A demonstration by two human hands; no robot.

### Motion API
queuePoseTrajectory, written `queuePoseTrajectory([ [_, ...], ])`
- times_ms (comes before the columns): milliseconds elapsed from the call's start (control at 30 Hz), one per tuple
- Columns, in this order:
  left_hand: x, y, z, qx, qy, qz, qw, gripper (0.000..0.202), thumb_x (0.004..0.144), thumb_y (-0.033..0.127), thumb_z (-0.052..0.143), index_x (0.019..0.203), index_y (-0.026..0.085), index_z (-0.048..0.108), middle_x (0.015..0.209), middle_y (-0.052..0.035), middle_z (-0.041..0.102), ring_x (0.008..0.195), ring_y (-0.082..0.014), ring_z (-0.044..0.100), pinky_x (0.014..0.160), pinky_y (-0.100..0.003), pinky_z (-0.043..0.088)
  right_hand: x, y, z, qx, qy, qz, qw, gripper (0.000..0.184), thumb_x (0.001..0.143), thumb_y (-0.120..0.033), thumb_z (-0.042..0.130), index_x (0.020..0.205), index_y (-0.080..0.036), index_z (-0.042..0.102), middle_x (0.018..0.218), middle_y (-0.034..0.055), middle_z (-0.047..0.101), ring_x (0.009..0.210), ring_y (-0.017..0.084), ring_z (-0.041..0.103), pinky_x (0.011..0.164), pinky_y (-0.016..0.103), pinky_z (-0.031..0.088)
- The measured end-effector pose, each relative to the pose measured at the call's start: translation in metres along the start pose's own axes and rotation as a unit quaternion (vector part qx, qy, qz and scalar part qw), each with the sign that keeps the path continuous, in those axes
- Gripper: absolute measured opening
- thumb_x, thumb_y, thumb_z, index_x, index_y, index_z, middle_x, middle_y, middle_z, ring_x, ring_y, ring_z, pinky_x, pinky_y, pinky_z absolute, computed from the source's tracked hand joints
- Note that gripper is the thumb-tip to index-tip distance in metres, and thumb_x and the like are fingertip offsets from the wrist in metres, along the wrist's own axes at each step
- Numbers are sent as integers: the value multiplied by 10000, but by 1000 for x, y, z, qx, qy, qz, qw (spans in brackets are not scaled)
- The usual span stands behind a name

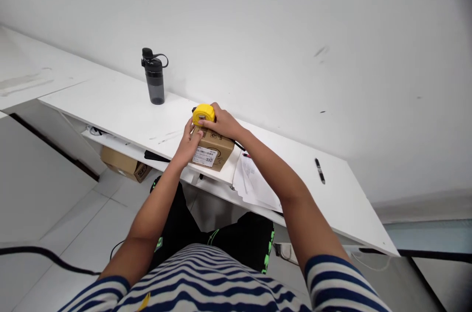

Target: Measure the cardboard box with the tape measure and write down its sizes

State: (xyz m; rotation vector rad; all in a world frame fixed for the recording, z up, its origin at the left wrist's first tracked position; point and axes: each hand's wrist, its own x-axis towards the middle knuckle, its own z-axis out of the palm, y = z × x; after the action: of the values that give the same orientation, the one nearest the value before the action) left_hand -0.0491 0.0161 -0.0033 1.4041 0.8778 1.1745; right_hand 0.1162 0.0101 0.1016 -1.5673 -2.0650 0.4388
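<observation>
Your right hand (223, 125) is closed around the yellow tape measure (203, 114), holding it down on the far-left top corner of the small cardboard box (214, 152). Your left hand (189, 142) lies on the box's near-left top edge, fingertips right under the tape measure. Can't tell if they pinch anything or just rest there.

The box sits at the near edge of the tabletop (121, 110), straight ahead of you, label side facing you.

Tape measure: hard plastic shell, compact, likely dense for its size, and smooth, so a bit slippery. Wrap the round body, not the edge. Box: stiff card, probably light, and likely to slide on the smooth white top, so take it by the sides.

Around it:
- dark water bottle (155, 78) upright by the wall, well to the left
- loose papers (255, 182) just right of the box, under your right forearm
- black marker (319, 171) farther right
- second cardboard box (124, 165) on the floor below
</observation>
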Motion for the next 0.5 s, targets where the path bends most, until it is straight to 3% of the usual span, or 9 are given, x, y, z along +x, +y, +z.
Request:
queuePoseTrajectory([
  [167, -5, 4, 3, 30, 40, 42, 998, 540, 938, 398, 556, 1469, 304, 520, 1542, -31, 539, 1444, -268, 488, 1218, -437, 388, -25, 5, -16, -25, -9, 18, 999, 499, 830, -650, 621, 1046, -250, 418, 860, 22, 662, 751, 219, 615, 628, 309, 415],
  [367, -4, 6, 2, 60, 62, 43, 995, 463, 909, 358, 580, 1364, 294, 631, 1444, -34, 628, 1358, -269, 562, 1188, -449, 422, -87, 30, -45, -32, 21, 106, 994, 509, 804, -668, 648, 1013, -256, 434, 827, 13, 646, 698, 209, 592, 574, 304, 398],
  [500, -2, 6, 3, 64, 67, 46, 995, 453, 899, 337, 575, 1342, 271, 647, 1424, -42, 642, 1356, -265, 558, 1201, -453, 404, -126, 52, -51, 3, 59, 144, 988, 521, 777, -652, 690, 1018, -251, 461, 840, 17, 653, 695, 201, 591, 586, 313, 423],
])
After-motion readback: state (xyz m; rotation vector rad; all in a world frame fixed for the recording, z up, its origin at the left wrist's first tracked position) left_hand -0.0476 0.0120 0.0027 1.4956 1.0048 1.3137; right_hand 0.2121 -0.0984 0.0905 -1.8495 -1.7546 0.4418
